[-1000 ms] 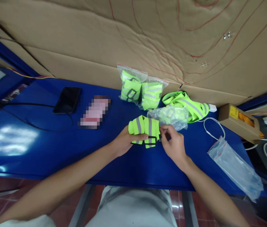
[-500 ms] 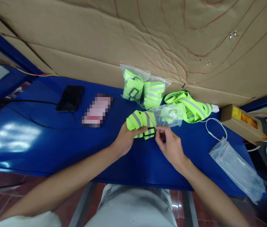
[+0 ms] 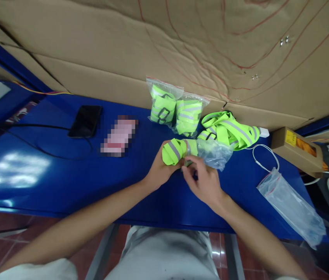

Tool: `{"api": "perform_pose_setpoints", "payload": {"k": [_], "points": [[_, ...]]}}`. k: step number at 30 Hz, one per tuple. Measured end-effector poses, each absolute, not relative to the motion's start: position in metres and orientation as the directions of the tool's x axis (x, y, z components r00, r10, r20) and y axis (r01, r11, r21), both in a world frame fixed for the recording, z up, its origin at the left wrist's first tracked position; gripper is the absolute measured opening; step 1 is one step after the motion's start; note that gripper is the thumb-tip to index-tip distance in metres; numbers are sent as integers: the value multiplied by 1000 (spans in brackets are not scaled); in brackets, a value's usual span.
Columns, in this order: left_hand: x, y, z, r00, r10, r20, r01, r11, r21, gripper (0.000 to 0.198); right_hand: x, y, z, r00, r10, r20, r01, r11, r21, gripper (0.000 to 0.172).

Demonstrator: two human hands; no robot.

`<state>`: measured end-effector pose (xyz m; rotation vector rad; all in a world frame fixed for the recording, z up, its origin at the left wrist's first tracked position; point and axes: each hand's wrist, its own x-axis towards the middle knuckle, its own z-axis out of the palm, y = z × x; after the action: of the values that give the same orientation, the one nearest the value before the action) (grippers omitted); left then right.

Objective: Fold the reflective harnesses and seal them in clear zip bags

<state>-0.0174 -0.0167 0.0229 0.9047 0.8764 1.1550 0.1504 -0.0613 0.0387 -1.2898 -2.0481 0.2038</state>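
A fluorescent yellow-green reflective strap roll [image 3: 171,152] with grey stripes is held in my left hand [image 3: 158,173], the fingers wrapped round it from below. The roll's right end sits within the mouth of a clear zip bag [image 3: 215,153], whose red seal line crosses the roll. My right hand [image 3: 203,179] is closed in a pinch on the near edge of that bag's mouth. The rest of the bag stretches to the right, crumpled. Behind it lies a loose reflective strap [image 3: 234,130] with a black buckle.
Two filled zip bags [image 3: 162,107] lean against the cardboard wall [image 3: 100,50]. A black phone [image 3: 85,121] with a cable and a pixelated pink item [image 3: 119,136] lie left on the blue table [image 3: 94,182]. At right are an empty zip bag [image 3: 291,208], a white cable and a cardboard box [image 3: 295,149].
The strap roll has turned, hiding its black buckle, and its right end is now within the bag's mouth. My right hand has moved slightly left along with the bag's edge.
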Motion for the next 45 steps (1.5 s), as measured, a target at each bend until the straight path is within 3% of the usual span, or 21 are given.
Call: {"api": "perform_pose_setpoints", "payload": {"k": [2, 4, 6, 8, 12, 16, 19, 23, 25, 35, 38, 41, 45], "points": [[-21, -16, 25, 252, 959, -128, -347, 213, 914, 74, 167, -56, 47, -223, 824, 521, 792, 465, -396, 32], [-26, -15, 27, 361, 917, -171, -301, 288, 909, 78, 184, -51, 54, -254, 785, 564, 846, 463, -263, 51], [-30, -14, 28, 482, 854, -197, -223, 336, 915, 75, 197, -47, 59, -352, 797, 490, 835, 504, -219, 69], [-33, -14, 26, 580, 795, -174, -150, 315, 937, 67, 202, -46, 61, -420, 847, 324, 789, 518, -331, 70], [-36, -19, 20, 712, 700, -48, -84, 153, 985, 57, 194, -52, 57, -417, 908, 47, 694, 351, -628, 65], [-39, -21, 17, 695, 701, 158, -78, -145, 986, 67, 192, -52, 58, -438, 897, 65, 570, 333, -751, 72], [-40, -19, 18, 667, 692, 277, -79, -304, 950, 60, 201, -49, 62, -467, 879, 98, 505, 356, -786, 77], [-38, -17, 13, 664, 655, 360, -88, -409, 908, 51, 208, -50, 69, -492, 866, 90, 490, 361, -794, 48], [-38, -17, 9, 673, 632, 384, -92, -445, 891, 48, 205, -53, 69, -481, 871, 99, 514, 372, -773, 42], [-34, -24, 0, 609, 623, 491, 18, -630, 776, 63, 187, -63, 63, -513, 813, 276, 548, 558, -623, 55], [-34, -24, -3, 508, 601, 616, 63, -740, 670, 68, 190, -62, 66, -528, 814, 242, 531, 539, -654, 66], [-38, -22, 1, 575, 510, 640, 150, -835, 530, 56, 195, -58, 62, -520, 840, 155, 529, 459, -714, 83], [-43, -20, 10, 621, 498, 605, 217, -851, 478, 42, 198, -50, 50, -510, 848, 144, 461, 411, -787, 78]]}}
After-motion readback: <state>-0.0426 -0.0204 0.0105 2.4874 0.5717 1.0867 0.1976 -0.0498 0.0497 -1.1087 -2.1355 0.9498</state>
